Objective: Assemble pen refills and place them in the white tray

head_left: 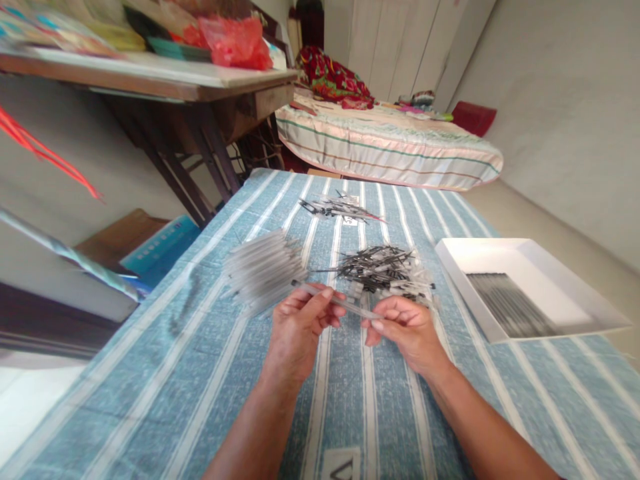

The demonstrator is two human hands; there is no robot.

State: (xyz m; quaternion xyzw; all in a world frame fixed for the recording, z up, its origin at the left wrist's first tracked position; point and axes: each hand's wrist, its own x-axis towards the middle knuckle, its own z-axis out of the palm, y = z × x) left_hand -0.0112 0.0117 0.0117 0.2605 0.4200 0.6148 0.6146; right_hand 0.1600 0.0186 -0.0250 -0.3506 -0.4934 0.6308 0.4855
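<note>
A slim, translucent pen barrel [353, 307] with a dark end at its left is held between my two hands. My left hand [305, 320] pinches it near the middle, and the fingertips of my right hand [405, 328] close on its right end. Just beyond my left hand lies a stack of clear, whitish tubes [265, 270]. Past my right hand is a heap of small black and clear parts [380, 268], some hidden behind the fingers. A white box [550, 267] to the right holds a row of dark-filled slim pens [507, 303].
Blue striped cloth [240, 393] covers the work surface. Farther back lies a loose pile of thin black and clear pieces [343, 208]. A wooden table [200, 83] with a red plastic bag [235, 41] stands at left, and a bed [390, 143] beyond.
</note>
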